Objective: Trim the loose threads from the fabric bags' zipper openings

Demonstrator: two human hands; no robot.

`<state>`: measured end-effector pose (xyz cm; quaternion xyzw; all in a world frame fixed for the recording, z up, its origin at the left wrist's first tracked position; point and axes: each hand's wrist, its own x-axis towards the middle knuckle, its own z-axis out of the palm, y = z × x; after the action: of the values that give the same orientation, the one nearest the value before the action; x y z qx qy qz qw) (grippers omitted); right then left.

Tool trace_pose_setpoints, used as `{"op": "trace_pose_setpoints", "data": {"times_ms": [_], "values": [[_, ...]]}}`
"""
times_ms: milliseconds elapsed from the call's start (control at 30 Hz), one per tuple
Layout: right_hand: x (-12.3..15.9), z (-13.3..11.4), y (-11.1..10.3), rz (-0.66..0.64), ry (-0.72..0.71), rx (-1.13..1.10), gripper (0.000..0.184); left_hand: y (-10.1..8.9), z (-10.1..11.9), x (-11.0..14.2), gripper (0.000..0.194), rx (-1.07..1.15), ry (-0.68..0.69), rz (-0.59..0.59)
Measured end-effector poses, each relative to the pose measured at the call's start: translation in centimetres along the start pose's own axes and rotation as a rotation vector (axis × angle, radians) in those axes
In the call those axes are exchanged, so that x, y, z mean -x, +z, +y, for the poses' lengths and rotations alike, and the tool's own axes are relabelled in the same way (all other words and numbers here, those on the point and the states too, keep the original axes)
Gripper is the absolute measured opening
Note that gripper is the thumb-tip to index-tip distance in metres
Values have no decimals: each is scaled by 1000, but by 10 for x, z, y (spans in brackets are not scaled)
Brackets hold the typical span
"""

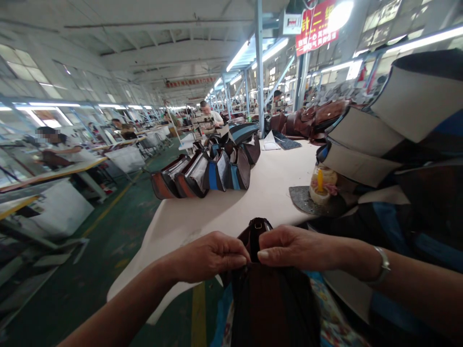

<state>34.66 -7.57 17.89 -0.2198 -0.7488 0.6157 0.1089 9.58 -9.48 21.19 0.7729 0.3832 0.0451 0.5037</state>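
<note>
A dark brown and black bag [273, 303] stands against the near edge of the white worktable [267, 193]. My left hand [210, 255] is closed in a pinch on the bag's top edge at the left. My right hand [296, 248], a silver bracelet on its wrist, pinches the same edge just to the right. Between the two hands rises the bag's brown strap with a metal buckle [257, 226].
A row of finished brown, black and blue bags [202, 173] stands along the table's left edge. Stacked bag panels [398, 125] tower at the right beside a glue jar [321, 185] on a dark pad. Other people sit at benches at the left and far back.
</note>
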Motion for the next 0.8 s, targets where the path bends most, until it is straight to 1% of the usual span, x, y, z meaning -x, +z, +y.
{"op": "trace_pose_setpoints", "data": {"times_ms": [67, 167, 267, 367, 467, 533, 600, 633, 700, 733, 800], "values": [[-4, -2, 1, 14, -4, 48, 37, 1, 2, 0, 29, -36, 19, 19], [-10, -6, 1, -7, 25, 71, 28, 5, 6, 0, 25, -159, 54, 80], [-16, -12, -2, 12, 89, 72, 24, 13, 10, 1, 20, -257, 99, 198], [-21, -20, -4, 52, 99, 66, 15, 22, 13, 2, 17, -270, 133, 316], [-25, -25, 3, 74, 110, 59, 16, 31, 14, 2, 19, -245, 158, 374], [-28, -25, 10, 138, 81, 112, 22, 36, 13, 1, 23, -225, 182, 407], [-28, -21, 12, 191, 34, 171, 26, 37, 10, 1, 23, -189, 176, 413], [-27, -18, 11, 179, 22, 164, 25, 36, 7, 2, 22, -159, 162, 398], [-22, -11, 3, 96, 8, 78, 22, 32, 2, 4, 23, -89, 126, 343], [-18, -8, -3, 54, -7, 28, 26, 29, -1, 6, 25, -55, 110, 312], [-9, -2, -15, 19, -64, -39, 41, 23, -6, 8, 30, 4, 83, 261]]}}
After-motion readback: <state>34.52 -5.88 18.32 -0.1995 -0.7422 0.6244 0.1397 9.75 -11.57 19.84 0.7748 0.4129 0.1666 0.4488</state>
